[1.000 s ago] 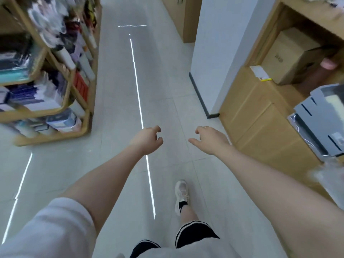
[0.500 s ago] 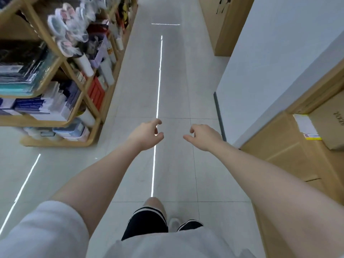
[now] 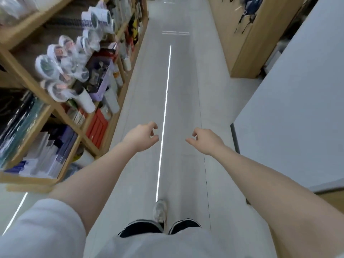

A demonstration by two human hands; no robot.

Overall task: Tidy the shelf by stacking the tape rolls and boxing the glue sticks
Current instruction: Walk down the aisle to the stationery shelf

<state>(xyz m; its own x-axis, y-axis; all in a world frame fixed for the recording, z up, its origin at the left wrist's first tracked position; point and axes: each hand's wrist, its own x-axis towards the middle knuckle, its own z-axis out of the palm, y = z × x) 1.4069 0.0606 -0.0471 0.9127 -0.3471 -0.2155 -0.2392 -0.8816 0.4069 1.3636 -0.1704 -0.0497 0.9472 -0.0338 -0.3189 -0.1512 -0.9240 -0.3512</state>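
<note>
Several wrapped tape rolls (image 3: 61,66) lie in a loose heap on a wooden shelf (image 3: 26,77) at the upper left. No glue sticks can be made out among the blurred goods there. My left hand (image 3: 142,135) hangs over the aisle floor with loosely curled fingers and holds nothing. My right hand (image 3: 205,139) hovers beside it, also loosely curled and empty. Both hands are well to the right of the shelf and below the tape rolls.
A tiled aisle (image 3: 178,101) with a bright light streak runs ahead between the shelf and a grey wall (image 3: 290,116). A wooden cabinet (image 3: 247,38) stands at the upper right. Books and red packs (image 3: 96,125) fill the lower shelves.
The view has swung left and forward along the aisle; the shelf with tape rolls has come closer. The wooden counter on the right has dropped out of view. Both hands stay empty.
</note>
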